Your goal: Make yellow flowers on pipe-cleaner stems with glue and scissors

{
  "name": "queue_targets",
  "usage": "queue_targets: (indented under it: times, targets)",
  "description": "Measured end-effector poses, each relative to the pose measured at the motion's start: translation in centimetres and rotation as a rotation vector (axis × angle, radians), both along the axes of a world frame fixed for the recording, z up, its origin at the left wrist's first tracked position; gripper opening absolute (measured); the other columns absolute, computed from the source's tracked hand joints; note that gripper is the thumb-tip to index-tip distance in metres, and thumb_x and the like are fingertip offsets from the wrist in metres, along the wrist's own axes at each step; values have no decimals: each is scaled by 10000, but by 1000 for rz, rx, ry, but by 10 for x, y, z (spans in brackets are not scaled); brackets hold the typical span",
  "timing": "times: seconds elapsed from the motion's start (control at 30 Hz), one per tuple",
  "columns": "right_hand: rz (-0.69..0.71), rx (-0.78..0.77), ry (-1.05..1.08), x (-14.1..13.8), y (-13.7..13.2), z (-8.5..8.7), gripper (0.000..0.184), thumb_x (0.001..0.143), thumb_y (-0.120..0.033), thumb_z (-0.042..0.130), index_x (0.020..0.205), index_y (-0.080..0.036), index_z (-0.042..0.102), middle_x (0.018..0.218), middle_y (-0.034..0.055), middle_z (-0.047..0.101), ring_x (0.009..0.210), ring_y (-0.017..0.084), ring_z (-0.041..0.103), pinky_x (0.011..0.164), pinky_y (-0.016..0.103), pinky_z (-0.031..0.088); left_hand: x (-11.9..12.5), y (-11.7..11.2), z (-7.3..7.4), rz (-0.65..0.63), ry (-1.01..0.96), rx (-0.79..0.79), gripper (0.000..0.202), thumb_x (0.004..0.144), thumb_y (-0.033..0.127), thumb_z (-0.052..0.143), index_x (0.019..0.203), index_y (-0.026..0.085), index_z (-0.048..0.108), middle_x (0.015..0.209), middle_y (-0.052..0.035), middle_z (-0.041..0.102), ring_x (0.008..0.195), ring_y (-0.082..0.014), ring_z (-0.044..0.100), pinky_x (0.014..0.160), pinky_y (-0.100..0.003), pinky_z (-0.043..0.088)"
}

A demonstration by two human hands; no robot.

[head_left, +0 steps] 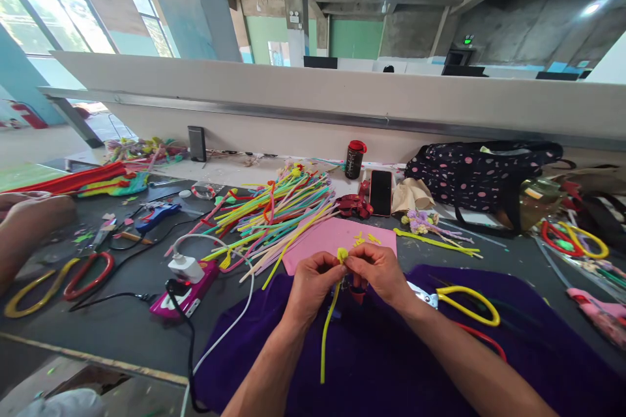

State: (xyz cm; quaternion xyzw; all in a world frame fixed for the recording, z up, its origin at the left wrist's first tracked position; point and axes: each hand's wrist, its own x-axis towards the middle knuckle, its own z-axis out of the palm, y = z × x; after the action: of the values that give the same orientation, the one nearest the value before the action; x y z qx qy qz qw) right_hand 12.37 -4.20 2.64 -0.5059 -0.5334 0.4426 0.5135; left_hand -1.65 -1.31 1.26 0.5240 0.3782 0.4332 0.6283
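My left hand (313, 283) and my right hand (374, 272) meet above a purple cloth (391, 365), both pinched on the curled top of a yellow-green pipe cleaner (328, 322). Its long stem hangs down toward me between my wrists. A pink sheet (325, 238) with small yellow scraps lies just beyond my fingers. Yellow-handled scissors (464, 306) rest on the cloth to the right of my right wrist.
A heap of coloured pipe cleaners (274, 212) lies left of centre. A charger on a pink power bank (186, 277), a phone (380, 192), a red-capped bottle (354, 159) and a dotted bag (479, 176) stand around. Another person's arm (29, 225) rests at the far left.
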Motion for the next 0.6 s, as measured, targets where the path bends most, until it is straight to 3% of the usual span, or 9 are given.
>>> queue_targets:
  times: [0.27,0.47,0.6]
  targets:
    - [7,28,-14,-1,0,0,158,719,-317,595,705,-170,649,478,-43,540,372,86,482,359,189,351,-1,1,-1,12,-6,14,194,590,288,693,607,135,575,481,52,496,407,-40,363,419,-178,262]
    - [78,20,2,-3,-2,0,252,730,-350,588,920,-193,644,621,-13,611,383,88,506,362,196,368,-4,3,1,65,-89,1,195,606,292,687,672,132,596,513,35,528,419,-40,390,403,-168,257]
    - [80,26,-27,-2,-4,3,185,725,-346,590,799,-181,633,594,-23,578,392,88,499,368,197,360,-8,4,4,40,-157,-78,212,626,321,672,679,131,594,602,1,598,369,-21,372,361,-162,221]
